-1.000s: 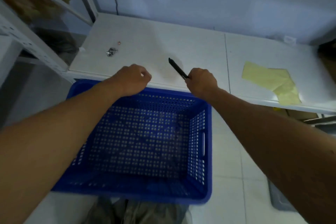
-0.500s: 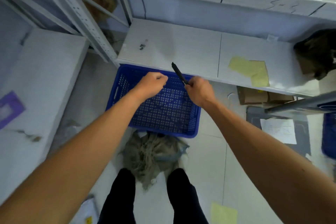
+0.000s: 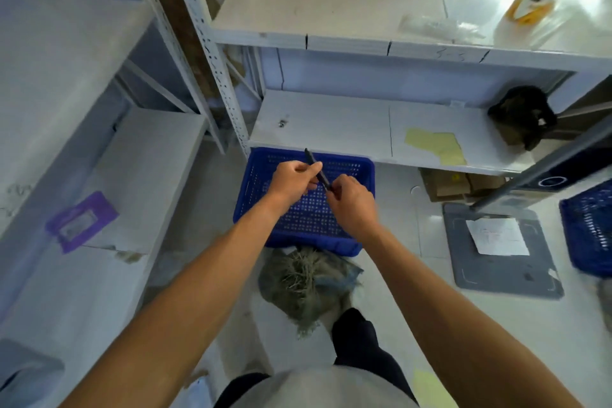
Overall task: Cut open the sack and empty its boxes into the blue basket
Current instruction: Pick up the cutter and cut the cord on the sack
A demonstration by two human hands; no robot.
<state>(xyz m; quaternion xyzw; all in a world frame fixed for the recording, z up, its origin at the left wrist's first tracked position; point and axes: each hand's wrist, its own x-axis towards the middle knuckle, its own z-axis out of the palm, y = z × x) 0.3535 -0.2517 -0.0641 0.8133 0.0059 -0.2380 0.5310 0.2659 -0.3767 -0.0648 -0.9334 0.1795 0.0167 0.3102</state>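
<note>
The blue basket (image 3: 356, 172) stands on the floor, partly under the low white shelf, and nothing shows inside it. Just in front of it lies a grey-brown frayed sack (image 3: 306, 285), crumpled on the tiles by my leg. Above the basket my right hand (image 3: 351, 205) grips the lower end of a thin black knife (image 3: 311, 162). My left hand (image 3: 293, 182) pinches the same knife near its middle with thumb and fingers. No boxes are in sight.
White metal shelving (image 3: 331, 129) rises ahead and to the left. A yellow paper (image 3: 437, 146) and a dark bundle (image 3: 521, 117) lie on the low shelf. On the floor to the right sit a grey mat with a sheet of paper (image 3: 496, 242), another blue basket (image 3: 589, 228), and cardboard (image 3: 453, 185).
The view has pulled back and up, as if I stood up. My left hand, a closed fist before, has come across and taken hold of the knife in my right hand.
</note>
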